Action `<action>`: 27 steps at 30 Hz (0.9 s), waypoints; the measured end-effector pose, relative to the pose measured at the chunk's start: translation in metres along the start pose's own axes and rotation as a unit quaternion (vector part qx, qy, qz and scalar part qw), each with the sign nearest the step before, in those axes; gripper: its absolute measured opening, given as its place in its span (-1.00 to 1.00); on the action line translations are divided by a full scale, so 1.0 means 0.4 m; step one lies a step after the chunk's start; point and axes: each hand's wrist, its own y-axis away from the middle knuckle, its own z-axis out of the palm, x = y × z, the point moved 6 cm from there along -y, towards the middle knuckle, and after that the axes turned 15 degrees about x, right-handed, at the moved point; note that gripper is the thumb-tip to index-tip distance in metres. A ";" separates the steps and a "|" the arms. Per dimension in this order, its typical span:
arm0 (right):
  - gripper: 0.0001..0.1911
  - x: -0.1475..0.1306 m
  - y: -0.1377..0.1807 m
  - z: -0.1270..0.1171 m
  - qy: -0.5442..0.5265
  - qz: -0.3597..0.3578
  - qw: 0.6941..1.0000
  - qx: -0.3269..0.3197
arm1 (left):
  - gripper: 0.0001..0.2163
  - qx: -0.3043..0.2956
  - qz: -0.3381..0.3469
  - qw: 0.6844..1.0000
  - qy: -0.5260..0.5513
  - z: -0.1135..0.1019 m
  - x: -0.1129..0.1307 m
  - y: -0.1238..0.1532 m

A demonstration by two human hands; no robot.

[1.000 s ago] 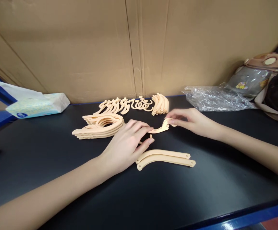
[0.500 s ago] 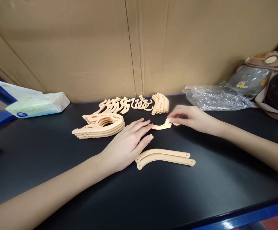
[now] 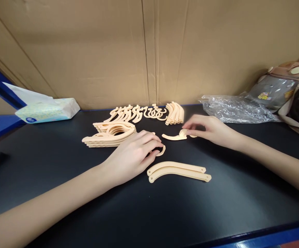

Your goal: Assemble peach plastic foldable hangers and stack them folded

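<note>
My left hand [image 3: 136,151] is closed, thumb and fingers pinching a small peach plastic hook [image 3: 162,151] low over the table; the fingers cover part of it. My right hand [image 3: 207,129] pinches the right end of short curved hanger pieces [image 3: 175,137] lying on the table, and its fingertips hide how these join. In front of both hands, two long curved hanger arms [image 3: 179,169] lie side by side, with holes at their ends. Close by my left hand stands a stack of folded peach hangers [image 3: 108,137].
Along the back lie short curved pieces [image 3: 125,113], loose hooks [image 3: 154,113] and a bundle of long arms [image 3: 175,113]. A tissue pack [image 3: 48,109] sits back left. Clear plastic wrap [image 3: 237,108] and a bottle [image 3: 273,86] stand back right, against cardboard [image 3: 100,51].
My left hand has drawn back from the curved piece by my right hand, and its fingers have closed on a hook. My right hand stays at its pieces. The view has shifted slightly.
</note>
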 end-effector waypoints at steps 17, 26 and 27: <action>-0.74 0.001 -0.002 0.011 0.068 -0.082 0.994 -0.016 | -0.74 -0.032 0.099 0.992 -0.068 -0.015 0.013 0.022; -0.75 -0.004 -0.002 0.007 0.078 -0.090 0.993 -0.013 | -0.75 -0.018 0.107 0.991 -0.077 -0.011 0.015 0.018; -0.74 -0.005 -0.003 0.006 0.078 -0.088 0.993 -0.013 | -0.75 -0.018 0.108 0.991 -0.077 -0.010 0.015 0.018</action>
